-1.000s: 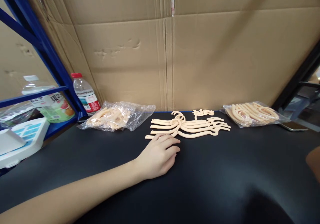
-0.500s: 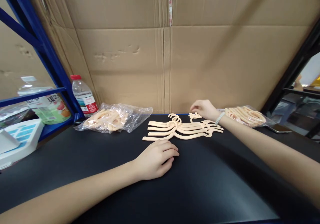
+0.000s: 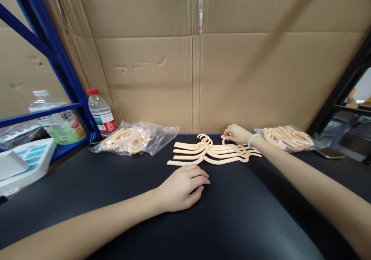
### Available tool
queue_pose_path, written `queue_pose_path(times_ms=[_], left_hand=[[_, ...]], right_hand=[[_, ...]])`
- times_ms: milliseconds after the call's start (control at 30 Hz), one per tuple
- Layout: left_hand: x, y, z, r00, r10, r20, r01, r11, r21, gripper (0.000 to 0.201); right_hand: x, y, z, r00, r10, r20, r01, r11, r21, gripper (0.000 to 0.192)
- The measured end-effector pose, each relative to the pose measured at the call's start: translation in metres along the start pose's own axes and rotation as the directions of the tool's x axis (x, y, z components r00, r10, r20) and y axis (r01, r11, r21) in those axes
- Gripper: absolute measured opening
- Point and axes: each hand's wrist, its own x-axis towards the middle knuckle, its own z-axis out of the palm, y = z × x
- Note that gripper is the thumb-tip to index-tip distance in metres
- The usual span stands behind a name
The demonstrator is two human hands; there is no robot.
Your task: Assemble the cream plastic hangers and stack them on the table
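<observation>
Several beige plastic clothes hangers (image 3: 191, 147) lie side by side on the black table, their hooks at the back. Just in front of them rests my left hand (image 3: 185, 186), palm down and empty, its fingers loosely bent and apart. Behind the hangers' right arms, my right hand (image 3: 237, 134) has its fingertips closed around a small beige plastic piece (image 3: 223, 139). The fingers hide most of that piece, and its exact shape is unclear. A beaded bracelet (image 3: 252, 139) circles my right wrist.
Clear plastic bags of beige hanger parts lie to the left (image 3: 130, 139) and right (image 3: 286, 137). A phone (image 3: 330, 153) lies beside the right bag. A red-capped bottle (image 3: 101, 113) stands by the blue rack (image 3: 62, 74) at left. Cardboard (image 3: 150, 82) walls the back.
My right hand has come down onto the small beige pieces behind the hangers, and its fingers have closed. My left hand stays in place. The view has shifted slightly.
</observation>
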Motion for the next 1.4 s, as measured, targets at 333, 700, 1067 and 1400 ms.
queue_pose_path(times_ms=[333,700,1067,1400], left_hand=[[-0.001,-0.001,0.000,0.994,-0.092,-0.066,0.080,0.983,-0.167,0.032],[0.008,0.024,-0.002,0.724,-0.687,0.066,0.297,0.224,-0.928,0.028],[-0.008,0.006,-0.025,0.604,-0.797,-0.001,0.215,0.164,-0.963,0.032],[-0.012,0.007,-0.026,0.636,-0.771,0.039,0.207,0.122,-0.971,0.033]], right_hand=[[-0.002,-0.037,-0.029,0.963,0.151,-0.225,-0.100,0.969,0.224,0.011],[-0.057,-0.201,-0.046,0.956,-0.117,-0.268,0.263,0.744,0.614,0.010],[-0.074,-0.142,-0.010,0.980,-0.155,-0.126,0.170,0.979,0.116,0.007],[-0.100,-0.132,-0.018,0.983,-0.054,-0.175,0.088,0.977,0.194,0.009]])
